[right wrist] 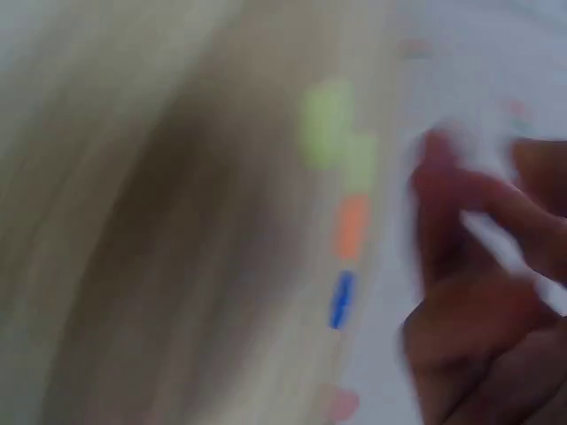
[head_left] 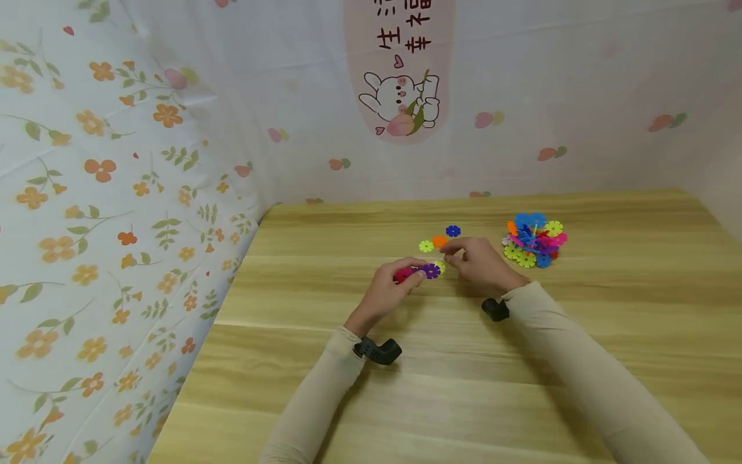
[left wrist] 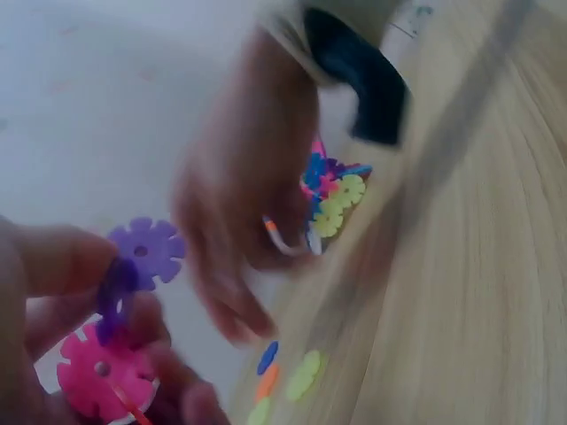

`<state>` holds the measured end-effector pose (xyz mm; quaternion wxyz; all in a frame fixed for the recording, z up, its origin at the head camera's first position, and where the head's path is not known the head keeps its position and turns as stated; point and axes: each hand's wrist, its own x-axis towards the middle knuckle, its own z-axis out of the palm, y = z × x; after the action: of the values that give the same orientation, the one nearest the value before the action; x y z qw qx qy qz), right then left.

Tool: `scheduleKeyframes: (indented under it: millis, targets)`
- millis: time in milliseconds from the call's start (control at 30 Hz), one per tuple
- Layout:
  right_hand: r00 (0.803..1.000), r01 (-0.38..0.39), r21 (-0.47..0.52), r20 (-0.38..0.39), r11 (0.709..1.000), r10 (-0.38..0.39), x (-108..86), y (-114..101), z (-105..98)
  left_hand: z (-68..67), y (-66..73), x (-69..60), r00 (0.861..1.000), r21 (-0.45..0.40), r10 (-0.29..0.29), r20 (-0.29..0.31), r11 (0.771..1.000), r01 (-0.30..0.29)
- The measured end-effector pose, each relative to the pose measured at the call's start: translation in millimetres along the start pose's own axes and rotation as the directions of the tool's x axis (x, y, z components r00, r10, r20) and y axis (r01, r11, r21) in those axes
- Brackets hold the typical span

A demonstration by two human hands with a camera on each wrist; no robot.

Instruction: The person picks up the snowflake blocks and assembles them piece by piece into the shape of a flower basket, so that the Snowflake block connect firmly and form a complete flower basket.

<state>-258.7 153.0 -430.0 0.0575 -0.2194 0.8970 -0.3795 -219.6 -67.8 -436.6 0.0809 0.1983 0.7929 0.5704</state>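
Observation:
My left hand point(head_left: 390, 290) pinches a small joined piece of notched plastic snowflake discs above the table. A purple disc point(left wrist: 146, 252) stands up from the fingers, a second violet disc point(left wrist: 115, 301) crosses it edge-on, and a pink disc point(left wrist: 102, 372) sits lower among the fingers. Just to the right, my right hand point(head_left: 480, 263) hovers with fingers loosely bent; no disc shows between them, though both wrist views blur it. Near the hands lie a blue disc point(head_left: 453, 231), an orange disc point(head_left: 440, 241), a yellow-green disc point(head_left: 426, 246) and another yellow-green disc point(head_left: 440, 265).
A heap of multicoloured snowflake discs point(head_left: 533, 241) lies to the right, beyond the right hand. The wooden table point(head_left: 440, 399) meets a printed cloth point(head_left: 301, 161) at the back. Another flowered cloth point(head_left: 116, 212) hangs along the left side.

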Motion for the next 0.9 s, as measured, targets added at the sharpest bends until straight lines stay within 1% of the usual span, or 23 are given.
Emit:
scheduleKeyframes:
  millis: [33,67,100,133,167,200,233,267,300,367,433,500,533,600,633,667,700,733,767,800,833,900]
  targets:
    - [1.0,-0.002,-0.135,0.002,0.991,0.002,3.4,2,4,0.2,0.8,-0.1,1.0,-0.027,-0.021,0.002,0.999,0.021]
    - [1.0,0.007,-0.263,0.007,0.965,-0.006,5.8,3,9,0.8,1.9,-0.4,0.999,-0.049,-0.038,0.002,0.998,0.038]
    - [1.0,0.024,-0.358,0.02,0.934,-0.019,7.4,3,13,1.7,2.7,-0.5,0.999,-0.071,-0.052,0.008,0.996,0.053]
    - [0.999,0.038,-0.41,0.035,0.911,-0.026,8.4,3,16,2.9,3.4,-0.4,0.998,-0.092,-0.062,0.018,0.994,0.064]
    - [0.999,0.043,-0.445,0.046,0.894,-0.025,9.1,3,18,4.0,3.7,0.0,0.997,-0.109,-0.072,0.029,0.991,0.075]
    - [0.998,0.044,-0.464,0.053,0.885,-0.022,9.2,3,18,5.0,4.6,0.5,0.996,-0.131,-0.075,0.039,0.988,0.08]
    - [0.998,0.036,-0.47,0.054,0.882,-0.012,9.5,4,18,5.8,5.2,1.4,0.996,-0.153,-0.076,0.05,0.985,0.082]
    - [0.999,0.027,-0.464,0.053,0.885,-0.002,9.5,5,18,6.4,6.2,2.1,0.995,-0.17,-0.076,0.057,0.982,0.085]
    - [0.999,0.017,-0.445,0.052,0.895,0.007,9.4,6,17,6.7,6.9,2.7,0.995,-0.184,-0.079,0.06,0.979,0.089]
    - [0.997,-0.003,-0.386,0.074,0.922,0.034,7.7,10,14,6.4,7.8,3.5,0.995,-0.192,-0.083,0.053,0.977,0.092]
    - [0.993,-0.013,-0.306,0.105,0.952,0.047,3.6,14,11,5.3,8.4,3.5,0.995,-0.186,-0.094,0.039,0.977,0.1]
    - [0.992,-0.003,-0.206,0.121,0.978,0.028,-2.7,17,9,3.9,9.1,3.2,0.994,-0.176,-0.102,0.025,0.979,0.105]
    - [0.993,0.004,-0.159,0.121,0.987,0.015,-6.7,17,8,3.2,9.5,3.5,0.995,-0.169,-0.099,0.022,0.98,0.101]
    - [0.995,0.004,-0.047,0.098,0.999,0.001,-15.4,16,6,2.2,10.2,4.6,0.996,-0.158,-0.088,0.025,0.983,0.091]
    - [0.997,-0.009,0.037,0.081,0.999,0.006,-19.8,14,5,1.7,11.0,5.0,0.996,-0.155,-0.081,0.029,0.984,0.084]
    - [0.998,-0.023,0.125,0.067,0.992,0.015,-24.1,12,3,1.4,11.2,5.5,0.997,-0.153,-0.073,0.032,0.985,0.077]
    - [0.998,-0.045,0.216,0.058,0.975,0.033,-28.5,9,2,1.1,11.1,5.9,0.997,-0.147,-0.067,0.034,0.986,0.072]
    - [0.997,-0.07,0.308,0.052,0.949,0.056,-32.6,6,0,1.0,11.0,6.0,0.998,-0.144,-0.062,0.033,0.987,0.066]
    - [0.995,-0.097,0.397,0.052,0.913,0.083,-36.1,3,-1,0.9,10.9,5.8,0.998,-0.142,-0.058,0.033,0.988,0.062]
    - [0.993,-0.119,0.478,0.056,0.87,0.104,-39.3,0,-1,0.9,10.6,5.5,0.998,-0.142,-0.051,0.035,0.988,0.056]
    - [0.99,-0.139,0.542,0.065,0.829,0.123,-42.0,-3,-2,1.0,10.6,5.0,0.998,-0.143,-0.039,0.041,0.989,0.044]
    - [0.984,-0.174,0.625,0.089,0.761,0.152,-45.8,-7,-2,1.9,10.3,4.0,0.999,-0.145,-0.011,0.053,0.989,0.019]
